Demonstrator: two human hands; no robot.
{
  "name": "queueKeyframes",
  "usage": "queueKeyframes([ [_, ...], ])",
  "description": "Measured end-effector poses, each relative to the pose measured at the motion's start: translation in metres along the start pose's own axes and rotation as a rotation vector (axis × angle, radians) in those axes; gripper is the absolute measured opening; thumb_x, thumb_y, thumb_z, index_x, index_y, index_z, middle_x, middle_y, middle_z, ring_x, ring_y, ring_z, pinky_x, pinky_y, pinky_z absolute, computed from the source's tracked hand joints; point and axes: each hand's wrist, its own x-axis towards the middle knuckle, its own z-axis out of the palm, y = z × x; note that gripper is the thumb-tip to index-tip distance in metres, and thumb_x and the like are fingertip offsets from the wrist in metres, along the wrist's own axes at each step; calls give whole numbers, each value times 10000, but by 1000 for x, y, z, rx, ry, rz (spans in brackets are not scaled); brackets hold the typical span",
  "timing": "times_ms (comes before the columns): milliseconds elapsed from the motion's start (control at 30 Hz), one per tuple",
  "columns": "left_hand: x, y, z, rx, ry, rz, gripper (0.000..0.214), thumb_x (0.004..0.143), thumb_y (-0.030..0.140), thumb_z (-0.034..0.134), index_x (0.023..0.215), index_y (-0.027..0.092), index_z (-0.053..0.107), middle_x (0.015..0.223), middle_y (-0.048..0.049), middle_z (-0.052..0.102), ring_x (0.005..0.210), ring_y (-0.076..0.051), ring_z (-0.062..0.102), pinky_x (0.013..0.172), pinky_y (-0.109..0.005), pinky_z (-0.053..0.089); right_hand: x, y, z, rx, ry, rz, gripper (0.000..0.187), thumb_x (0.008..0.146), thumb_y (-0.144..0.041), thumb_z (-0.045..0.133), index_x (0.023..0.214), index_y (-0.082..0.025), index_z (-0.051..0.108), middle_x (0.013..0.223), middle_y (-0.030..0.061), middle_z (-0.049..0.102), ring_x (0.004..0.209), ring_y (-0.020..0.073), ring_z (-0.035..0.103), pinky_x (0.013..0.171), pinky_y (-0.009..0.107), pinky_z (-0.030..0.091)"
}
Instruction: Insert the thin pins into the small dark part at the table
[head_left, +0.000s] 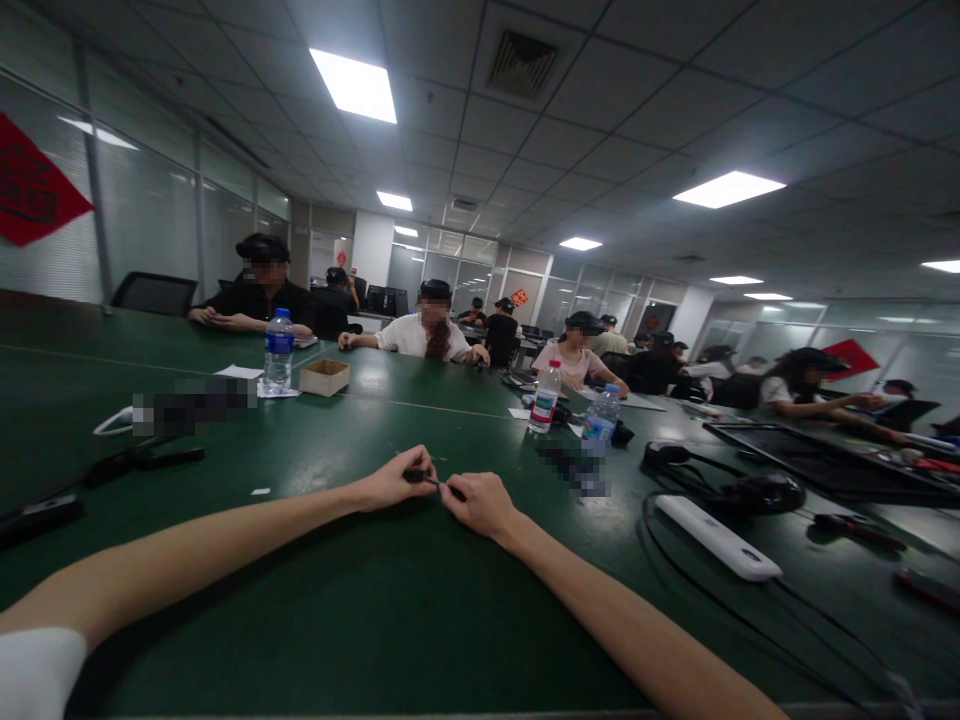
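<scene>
My left hand (397, 480) is closed, its thumb and fingers around the thick end of a small black stick-like thing (415, 475). A thin part of it runs across the short gap to my right hand (480, 503). The fingers of that hand are curled and pinch near the thin end. What kind of thing it is cannot be made out at this size. Both hands are just above or resting on the green table (420, 620), near its middle. A small white scrap of paper (260, 491) lies left of my left hand.
A blue-labelled bottle (278, 352) and a small open box (324, 377) stand ahead on the left. Two more bottles, one red-capped (545, 398), stand to the right. A white power strip (718, 537), a headset (757, 492) and cables lie at right. People sit across the table.
</scene>
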Motion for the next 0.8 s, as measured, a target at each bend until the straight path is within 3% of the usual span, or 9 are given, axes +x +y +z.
queueKeyframes([
  [500,1,-4,-2,91,12,-38,221,694,180,570,807,181,380,894,7,491,713,-91,444,652,-219,381,0,-1,1,12,12,7,412,912,-405,368,754,-178,673,706,32,663,542,84,540,539,189,325],
  [800,0,2,0,46,43,-55,324,705,357,651,777,173,395,776,24,485,677,-92,455,630,-217,381,0,0,2,24,13,29,408,916,-385,361,749,-174,667,682,24,647,535,79,521,538,192,314],
])
